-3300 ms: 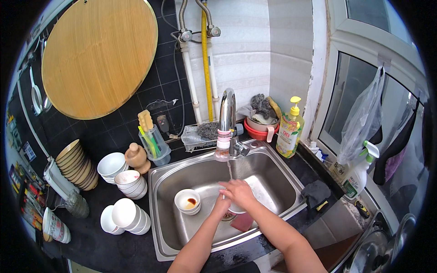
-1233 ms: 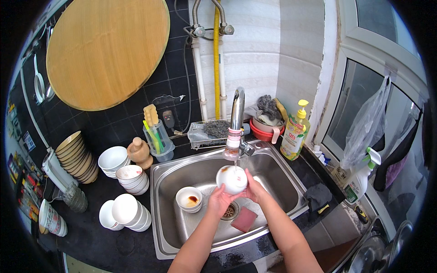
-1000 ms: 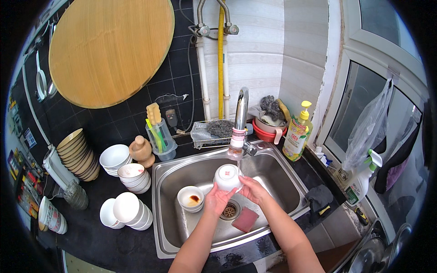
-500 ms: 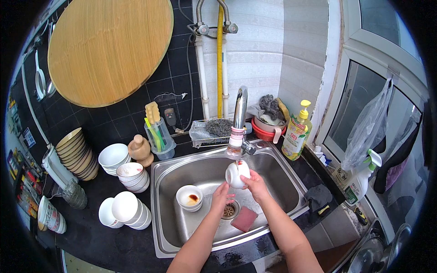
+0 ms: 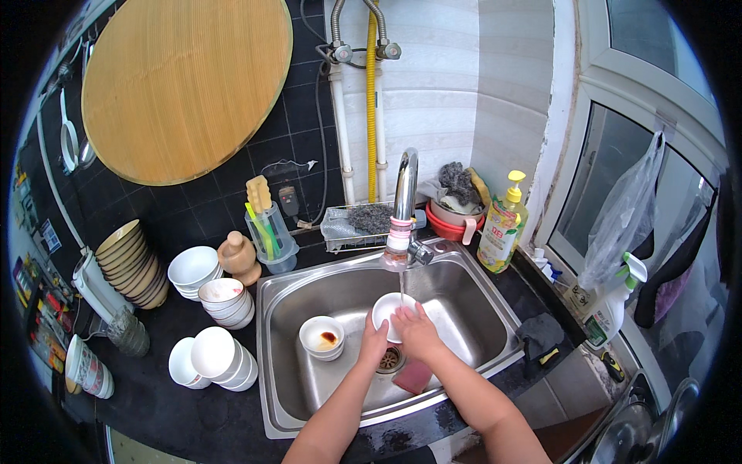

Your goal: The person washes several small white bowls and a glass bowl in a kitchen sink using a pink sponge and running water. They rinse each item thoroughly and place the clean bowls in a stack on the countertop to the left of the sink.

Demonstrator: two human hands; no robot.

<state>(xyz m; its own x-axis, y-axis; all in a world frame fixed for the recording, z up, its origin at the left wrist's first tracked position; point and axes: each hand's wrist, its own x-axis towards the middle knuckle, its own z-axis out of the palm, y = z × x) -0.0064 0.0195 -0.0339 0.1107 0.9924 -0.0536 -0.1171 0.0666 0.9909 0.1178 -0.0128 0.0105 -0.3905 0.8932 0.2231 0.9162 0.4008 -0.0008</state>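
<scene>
Black counter (image 5: pixel 147 406). Clocked from the sink (image 5: pixel 479 309), we log white bowls (image 5: pixel 213 352) at nine o'clock, soap bottle (image 5: pixel 500 238) between one and two, dark cloth (image 5: pixel 539 328) at three.

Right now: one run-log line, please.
left grip: on white bowl, left side | right grip: partly inside bowl | faucet: running over bowl | sink: stained bowl stack left, reddish sponge beside drain

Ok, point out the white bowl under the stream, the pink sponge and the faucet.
White bowl (image 5: pixel 385 310), head view: on its bare inside.
Pink sponge (image 5: pixel 412 378), head view: on the middle of its uncovered top face.
Faucet (image 5: pixel 405 197), head view: on its chrome neck.
</scene>
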